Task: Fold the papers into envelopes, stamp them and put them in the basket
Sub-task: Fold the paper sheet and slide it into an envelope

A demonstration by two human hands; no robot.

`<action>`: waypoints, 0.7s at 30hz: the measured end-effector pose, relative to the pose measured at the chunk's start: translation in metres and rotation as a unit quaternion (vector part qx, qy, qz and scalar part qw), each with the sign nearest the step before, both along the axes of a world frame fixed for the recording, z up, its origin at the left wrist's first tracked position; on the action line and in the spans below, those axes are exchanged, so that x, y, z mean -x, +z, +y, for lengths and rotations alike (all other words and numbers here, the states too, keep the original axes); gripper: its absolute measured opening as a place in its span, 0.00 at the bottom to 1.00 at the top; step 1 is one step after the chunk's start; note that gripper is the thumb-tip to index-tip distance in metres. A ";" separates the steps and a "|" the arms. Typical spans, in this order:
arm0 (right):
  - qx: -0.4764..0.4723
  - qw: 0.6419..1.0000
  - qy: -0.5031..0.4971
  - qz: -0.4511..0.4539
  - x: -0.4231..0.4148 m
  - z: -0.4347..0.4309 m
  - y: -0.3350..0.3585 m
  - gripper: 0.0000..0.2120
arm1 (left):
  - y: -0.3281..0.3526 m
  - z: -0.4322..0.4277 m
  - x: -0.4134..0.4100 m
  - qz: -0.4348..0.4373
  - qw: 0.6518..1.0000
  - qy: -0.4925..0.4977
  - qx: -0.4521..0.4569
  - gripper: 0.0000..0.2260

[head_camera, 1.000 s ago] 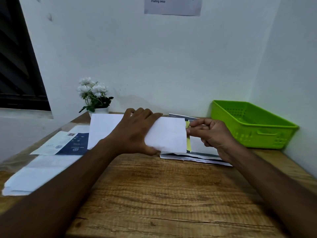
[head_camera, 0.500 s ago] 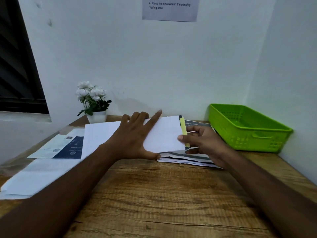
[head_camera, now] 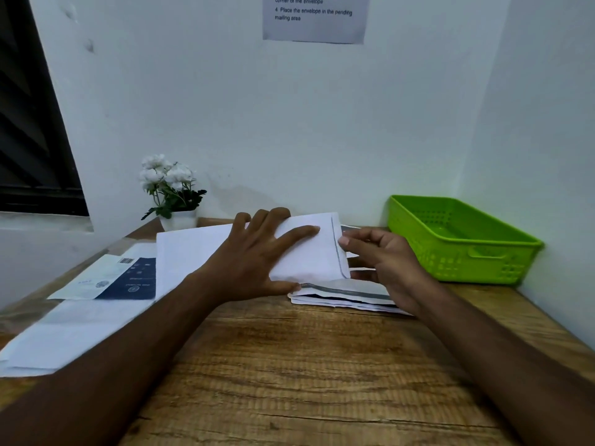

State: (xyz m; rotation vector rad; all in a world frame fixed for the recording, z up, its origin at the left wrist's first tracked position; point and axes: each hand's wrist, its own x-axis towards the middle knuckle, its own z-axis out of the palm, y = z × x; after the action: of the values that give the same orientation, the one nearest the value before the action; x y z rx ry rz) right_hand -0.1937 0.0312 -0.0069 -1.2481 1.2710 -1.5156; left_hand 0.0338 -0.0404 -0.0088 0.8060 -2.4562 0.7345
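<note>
Item: folded white paper (head_camera: 309,252), lying on a stack of papers (head_camera: 347,296) at the far middle of the desk (head_camera: 306,365). Your left hand (head_camera: 254,262) presses flat on it, fingers straight and spread. Your right hand (head_camera: 383,262) pinches its right edge, thumb on top. Right, near: green basket (head_camera: 463,249) in the corner. Left: loose white sheets (head_camera: 190,252), blue-and-white leaflet (head_camera: 112,278), potted white flowers (head_camera: 170,191).

1 head-worn wide-angle camera faces forward and down, close over the wooden table (head_camera: 289,365), toward the white wall (head_camera: 257,123).
</note>
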 end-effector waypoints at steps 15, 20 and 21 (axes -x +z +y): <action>0.072 0.997 0.000 -0.041 -0.005 0.001 0.003 0.07 | 0.004 0.006 0.008 0.037 0.996 -0.012 0.074 0.37; 0.226 0.972 -0.064 -0.019 -0.011 0.001 0.001 0.10 | 0.004 0.023 0.022 0.142 0.985 -0.094 0.000 0.28; 0.268 0.961 -0.072 0.020 -0.013 0.001 0.001 0.11 | 0.003 0.029 0.026 0.173 0.977 -0.120 -0.038 0.28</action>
State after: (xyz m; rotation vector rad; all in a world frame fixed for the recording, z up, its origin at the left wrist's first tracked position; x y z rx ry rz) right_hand -0.1809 0.0327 -0.0064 -1.5514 1.0237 -2.0376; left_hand 0.0078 -0.0110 -0.0054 0.5910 -2.2212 0.3776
